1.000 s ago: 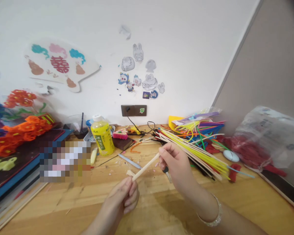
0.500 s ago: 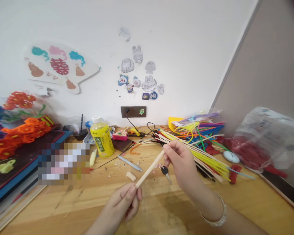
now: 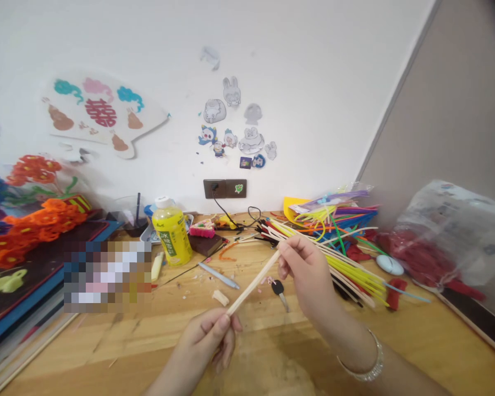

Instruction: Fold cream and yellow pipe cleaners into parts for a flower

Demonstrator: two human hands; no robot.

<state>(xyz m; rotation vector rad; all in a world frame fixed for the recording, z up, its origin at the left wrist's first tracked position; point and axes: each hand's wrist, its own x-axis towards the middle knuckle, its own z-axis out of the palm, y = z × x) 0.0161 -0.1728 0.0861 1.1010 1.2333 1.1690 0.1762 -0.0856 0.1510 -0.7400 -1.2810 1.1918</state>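
Observation:
My left hand (image 3: 206, 338) and my right hand (image 3: 307, 275) both pinch a stiff cream pipe cleaner (image 3: 253, 285), one at each end, holding it slanted above the wooden table (image 3: 247, 352). Just beyond my right hand lies a bundle of yellow, cream and black pipe cleaners (image 3: 350, 272). A car key (image 3: 278, 290) rests near my right fingers. A short cream offcut (image 3: 220, 297) lies above my left hand, not touching it, and a blue-grey pen-like tool (image 3: 218, 275) lies further left.
A yellow drink bottle (image 3: 172, 237) stands at the back, near a small notebook (image 3: 205, 245). Orange and blue pipe-cleaner flowers (image 3: 37, 220) sit on a dark board at left. A white mouse (image 3: 390, 264) and a plastic bag of red material (image 3: 445, 236) lie at right.
Since the oldest frame, the short cream piece has left my hands and lies on the table, and the car key has come into view. My right hand has shifted slightly right.

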